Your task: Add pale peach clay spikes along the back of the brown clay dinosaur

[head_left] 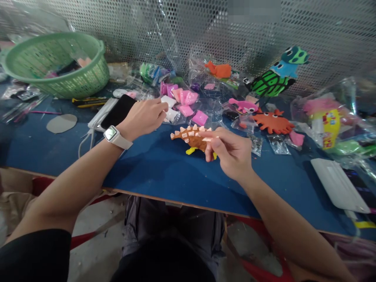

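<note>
A brown clay dinosaur (197, 141) with pale pink plates along its back and yellow feet stands on the blue table. My right hand (233, 153) is at its right end, fingers closed around that part and hiding it. Up and to the left, my left hand (144, 117) reaches over the table with curled fingers, beside small white clay packets (171, 114); whatever its fingertips hold, if anything, is hidden. Pink clay packets (200, 117) lie between the hands, just behind the dinosaur.
A green basket (70, 80) stands at the back left. A black phone (119, 111) lies by my left wrist. Behind are an orange crab (274, 121), a pink figure (243, 105) and a green turtle (270, 82). A white power bank (337, 184) lies at right.
</note>
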Demonstrator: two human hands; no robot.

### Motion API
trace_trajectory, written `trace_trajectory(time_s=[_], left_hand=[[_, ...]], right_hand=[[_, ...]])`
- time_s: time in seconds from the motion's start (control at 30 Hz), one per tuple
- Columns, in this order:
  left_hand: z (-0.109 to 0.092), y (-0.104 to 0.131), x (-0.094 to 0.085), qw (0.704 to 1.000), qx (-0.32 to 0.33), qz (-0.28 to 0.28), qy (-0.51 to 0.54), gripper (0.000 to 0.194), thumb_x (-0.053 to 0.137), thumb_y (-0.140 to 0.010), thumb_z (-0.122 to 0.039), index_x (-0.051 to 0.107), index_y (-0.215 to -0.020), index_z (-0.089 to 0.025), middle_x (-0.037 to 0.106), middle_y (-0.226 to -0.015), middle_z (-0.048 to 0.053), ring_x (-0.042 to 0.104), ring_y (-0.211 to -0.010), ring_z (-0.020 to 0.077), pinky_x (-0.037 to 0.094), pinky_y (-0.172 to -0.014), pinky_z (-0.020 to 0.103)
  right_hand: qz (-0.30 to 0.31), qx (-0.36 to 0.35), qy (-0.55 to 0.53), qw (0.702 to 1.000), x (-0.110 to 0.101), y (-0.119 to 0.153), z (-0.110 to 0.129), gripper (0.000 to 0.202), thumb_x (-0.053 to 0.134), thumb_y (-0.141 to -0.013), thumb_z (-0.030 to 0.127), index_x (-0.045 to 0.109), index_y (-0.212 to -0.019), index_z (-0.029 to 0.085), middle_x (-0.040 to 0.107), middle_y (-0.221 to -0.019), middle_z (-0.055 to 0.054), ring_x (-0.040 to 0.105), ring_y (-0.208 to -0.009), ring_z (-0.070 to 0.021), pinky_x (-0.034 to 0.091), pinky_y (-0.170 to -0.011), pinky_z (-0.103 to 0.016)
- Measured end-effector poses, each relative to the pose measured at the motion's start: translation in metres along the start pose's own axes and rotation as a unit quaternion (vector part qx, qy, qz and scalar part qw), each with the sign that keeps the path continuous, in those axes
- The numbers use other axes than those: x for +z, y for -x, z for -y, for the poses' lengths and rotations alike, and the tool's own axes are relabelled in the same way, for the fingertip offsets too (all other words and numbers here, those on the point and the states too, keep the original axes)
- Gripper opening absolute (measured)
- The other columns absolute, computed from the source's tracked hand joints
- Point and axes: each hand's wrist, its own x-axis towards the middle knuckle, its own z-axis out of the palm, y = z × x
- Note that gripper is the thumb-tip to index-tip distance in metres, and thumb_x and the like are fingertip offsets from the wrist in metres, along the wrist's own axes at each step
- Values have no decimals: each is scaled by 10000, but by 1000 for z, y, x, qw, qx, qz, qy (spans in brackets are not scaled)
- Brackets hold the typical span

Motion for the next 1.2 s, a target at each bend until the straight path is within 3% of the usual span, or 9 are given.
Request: trace_trajectory(time_s=[0.1,0.23,0.3,0.4,0.47,0.6,0.87,1.03,1.2], left_hand=[[-4,1,-7,998,-14,50,-34,226,565,-976,-224,771,-904,-170,779,-971,121,661,-749,216,506,-752,351],[-6,2,-15,989,-36,112,-91,410,543,-1067,-409,778,-845,-156,745,-935,132,714,-788,262,564,-769,389],[-6,1,-14,992,-21,80,-92,385,577,-1074,-443,831,-1030,-157,770,-1043,150,737,-817,274,570,-746,389],[-14,2,-8,996,55,-68,-22,345,593,-1102,-371,798,-1302,-178,790,-1164,156,766,-858,248,550,-673,349],[-26,5,-3,976,146,-153,47,283,585,-1130,-316,770,-1302,-188,800,-1119,121,786,-897,222,563,-672,322],[-59,16,3,919,285,-229,146,330,658,-1150,-418,683,-1397,-201,813,-1134,84,821,-962,186,637,-735,282],[-81,25,4,896,320,-235,201,259,668,-1175,-403,704,-1265,-162,861,-1149,93,875,-1062,170,695,-868,239],[-74,22,3,897,284,-218,261,174,706,-1157,-314,748,-1265,-184,855,-1157,73,858,-1011,144,677,-822,224],[-78,23,6,891,246,-199,325,199,711,-1144,-244,801,-1318,-208,857,-1190,85,854,-1061,165,698,-879,261]], right_hand=[[23,0,-22,1000,2,2,-4,221,721,-1141,383,907,-1257,349,782,-915,10,748,-598,-81,599,-509,-225],[12,46,-12,999,6,6,-6,238,825,-1075,329,872,-1308,326,867,-1002,7,799,-640,-101,650,-554,-228],[0,72,-22,997,9,6,-5,269,858,-1052,333,841,-1319,306,897,-1001,7,827,-654,-124,650,-547,-228],[-18,74,-19,997,12,7,-4,131,883,-1032,341,835,-1120,258,898,-919,8,831,-636,-133,622,-527,-218],[-23,73,-11,997,13,7,-3,123,878,-1037,349,814,-1039,244,893,-884,9,815,-604,-124,608,-523,-216],[-32,74,-25,996,15,8,-4,166,870,-1043,368,742,-1080,269,887,-854,38,800,-569,-121,589,-498,-209],[-42,3,-21,999,21,13,-10,234,923,-991,288,690,-1006,289,808,-796,93,783,-554,-99,605,-503,-169],[-42,-62,115,990,20,13,-7,232,861,-1026,220,793,-1230,310,882,-1055,41,839,-679,-113,677,-587,-197],[-90,-118,226,963,17,13,-7,172,812,-1067,218,833,-1210,310,902,-1091,17,834,-701,-124,699,-611,-242]])
